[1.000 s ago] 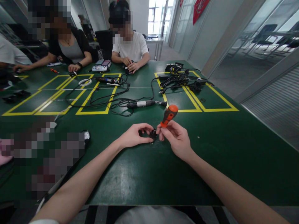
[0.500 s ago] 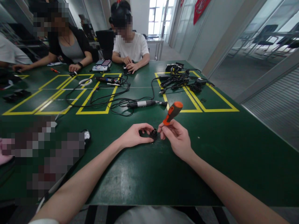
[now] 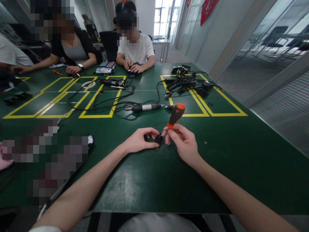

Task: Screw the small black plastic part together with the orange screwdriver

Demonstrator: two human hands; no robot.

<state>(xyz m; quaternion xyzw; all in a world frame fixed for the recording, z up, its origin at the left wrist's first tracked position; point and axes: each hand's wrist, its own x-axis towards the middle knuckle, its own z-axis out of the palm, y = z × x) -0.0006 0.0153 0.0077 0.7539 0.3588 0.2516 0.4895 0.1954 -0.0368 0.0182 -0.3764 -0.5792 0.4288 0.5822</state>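
Observation:
My left hand rests on the table, its thumb and fingers curled round a small black round part. The part stands on the green tabletop with a short tube-like top pointing up. In my right hand is a screwdriver, its orange and dark grey handle up and tilted slightly right. My right fingers pinch it just below the handle, close to the black part. The screwdriver's shaft and tip are hidden by the fingers, so I cannot tell whether the tip touches the part.
Beyond my hands lies a grey and black electric screwdriver with its cable. A heap of black cables sits at the back right, among yellow tape lines. Two people work across the table. A long blurred-out object lies at the left.
The screwdriver handle has tipped leftward to stand more upright. My left hand and the black part stay in place.

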